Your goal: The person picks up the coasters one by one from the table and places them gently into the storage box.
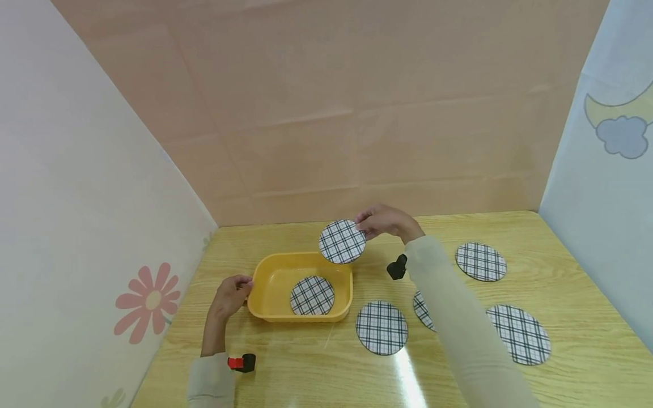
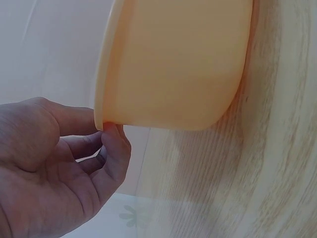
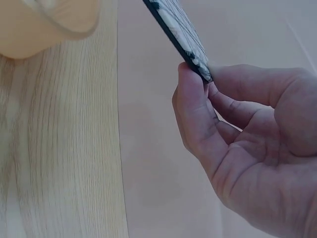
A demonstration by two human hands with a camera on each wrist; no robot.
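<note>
The right hand (image 1: 385, 221) pinches a checked disc (image 1: 342, 242) by its edge, above the far rim of the yellow tray (image 1: 265, 272); the left hand (image 1: 232, 293) grips the tray's left rim on the surface (image 1: 326, 374); one disc (image 1: 312, 296) already lies inside; best, I judge, to bring the held disc level and low over it before letting go, the tray held steady.

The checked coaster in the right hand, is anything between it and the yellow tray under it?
Nothing visible. The right hand pinches the coaster by its edge above the tray's far rim. One coaster already lies inside, leaving bare floor beside it. The left hand holds the tray's left rim.
</note>
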